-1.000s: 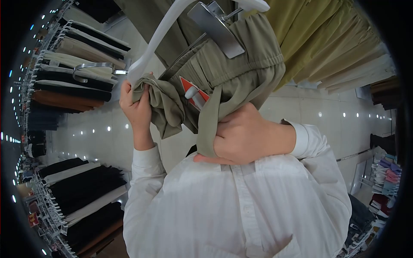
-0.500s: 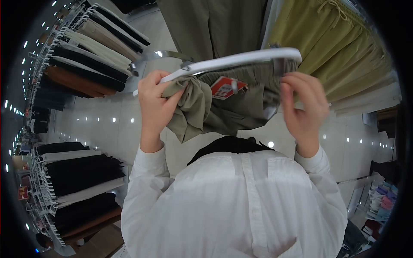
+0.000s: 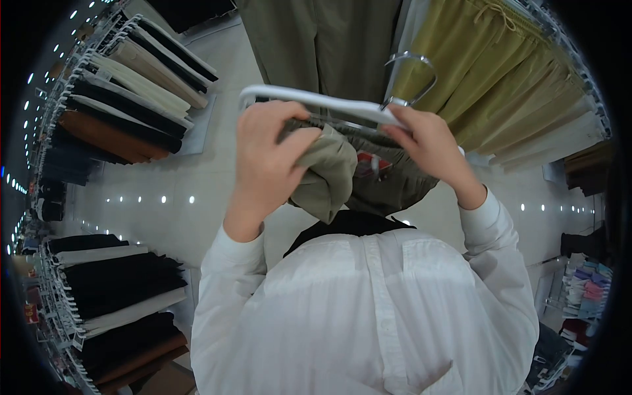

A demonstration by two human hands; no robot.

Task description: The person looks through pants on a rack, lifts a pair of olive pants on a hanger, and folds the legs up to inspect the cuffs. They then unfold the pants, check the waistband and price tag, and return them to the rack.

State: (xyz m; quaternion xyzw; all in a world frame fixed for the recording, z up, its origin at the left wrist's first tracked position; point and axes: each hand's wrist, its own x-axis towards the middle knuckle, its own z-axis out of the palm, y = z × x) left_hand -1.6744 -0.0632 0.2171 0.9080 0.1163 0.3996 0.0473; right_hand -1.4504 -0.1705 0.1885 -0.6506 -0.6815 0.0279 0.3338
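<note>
A white hanger (image 3: 329, 102) with a metal hook (image 3: 431, 85) lies slanted across in front of me, its hook pointing up at the right. My right hand (image 3: 431, 141) grips the hanger beside the base of the hook. Bunched below the bar is an olive-green garment (image 3: 329, 174) with a gathered elastic waist. My left hand (image 3: 270, 155) is closed around the garment's waist edge, fingers right at the hanger's left end. A red tag (image 3: 374, 164), partly in the folds, shows inside the waist. Fingers hide the clip at the left end.
Olive trousers (image 3: 316, 52) and yellow-green drawstring trousers (image 3: 474, 66) hang directly ahead. Racks of folded-over trousers (image 3: 125, 276) line the left side. Pale tiled floor (image 3: 178, 178) lies below. Small coloured goods (image 3: 589, 289) sit on a stand at right.
The hanger has turned, so its hook went from the left to the right. My right hand, free of the bar before, has closed on the hanger. My left hand and the garment shifted right.
</note>
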